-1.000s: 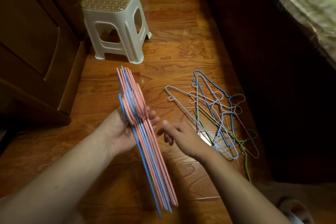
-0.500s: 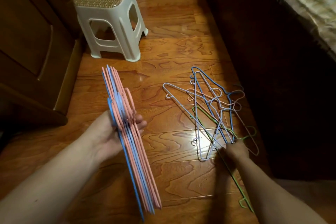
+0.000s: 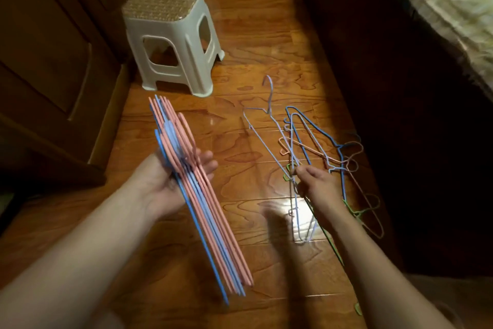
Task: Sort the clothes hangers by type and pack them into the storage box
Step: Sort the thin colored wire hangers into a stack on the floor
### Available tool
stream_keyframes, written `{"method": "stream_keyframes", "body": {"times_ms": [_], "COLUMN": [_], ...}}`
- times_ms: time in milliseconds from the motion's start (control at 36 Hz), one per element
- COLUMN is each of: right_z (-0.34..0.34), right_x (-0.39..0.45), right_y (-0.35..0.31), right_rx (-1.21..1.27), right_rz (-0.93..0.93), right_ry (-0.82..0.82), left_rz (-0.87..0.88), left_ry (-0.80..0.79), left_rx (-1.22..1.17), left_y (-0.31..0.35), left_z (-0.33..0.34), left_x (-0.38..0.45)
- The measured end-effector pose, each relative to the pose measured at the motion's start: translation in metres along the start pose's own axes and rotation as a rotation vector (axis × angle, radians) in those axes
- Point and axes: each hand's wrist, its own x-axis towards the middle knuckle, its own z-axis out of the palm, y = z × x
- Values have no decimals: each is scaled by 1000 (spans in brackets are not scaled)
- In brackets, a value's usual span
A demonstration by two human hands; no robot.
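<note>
Lying under right hand (image 3: 318, 182): wire hangers (image 3: 314, 142)

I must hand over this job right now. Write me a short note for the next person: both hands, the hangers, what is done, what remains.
Left hand: holds the stack of pink and blue plastic hangers, upright on edge.
Right hand: grip closed on one pale wire hanger, lifting it from the wire hanger pile on the floor.
Done: plastic type gathered.
Left: gather the wire hangers, pack both types. No storage box is in view.
</note>
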Motion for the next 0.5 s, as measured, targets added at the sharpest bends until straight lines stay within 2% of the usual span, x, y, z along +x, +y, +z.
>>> {"method": "stream_keyframes", "body": {"times_ms": [28,111,194,389,500], "right_z": [11,38,62,92,95], "right_x": [-5,-23,-45,-81,-82], "right_y": [-7,-25,-39,-42,-37], "right_rx": [-28,-153,-165,-309,-347], "right_rz": [-44,-155,-214,-385,-347], "right_ry": [-52,-219,-356,-510,-560], "left_rz": [4,38,54,53,87], "left_ry": [-31,19,4,108,114], "left_rx": [-23,-81,-113,-234,-345], "left_y": [5,21,31,46,51], "left_z": [-1,-4,-11,-25,-28], "left_x": [1,-2,-6,-2,-5]}}
